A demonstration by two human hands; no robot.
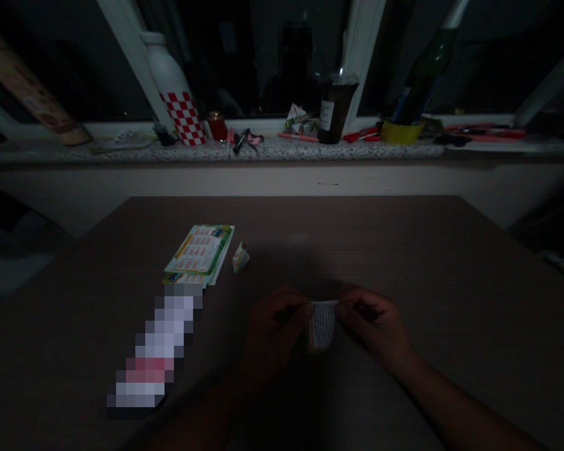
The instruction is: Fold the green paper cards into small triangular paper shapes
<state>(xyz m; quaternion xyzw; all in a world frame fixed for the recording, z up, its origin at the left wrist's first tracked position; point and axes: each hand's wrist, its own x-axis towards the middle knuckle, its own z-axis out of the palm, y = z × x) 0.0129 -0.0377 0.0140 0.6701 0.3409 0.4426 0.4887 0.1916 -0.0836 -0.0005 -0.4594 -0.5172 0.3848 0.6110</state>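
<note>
Between my two hands, above the dark wooden table, is a small piece of printed paper (323, 324) with dense lines of text and a curved lower end. My left hand (278, 322) pinches its upper left edge between thumb and fingers. At the upper right corner, my right hand (373, 319) pinches it the same way. A small folded paper piece (240, 257) stands on the table ahead and to the left. Beside it lies a stack of printed cards (200, 250), green-edged with calendar-like grids.
A pixelated phone-like object (155, 351) lies left of my hands on the table (404, 250). Along the granite sill (272, 150) stand a red-checked white bottle (181, 100), a small red jar (217, 126), a dark lidded cup (336, 113) and a green bottle (418, 81).
</note>
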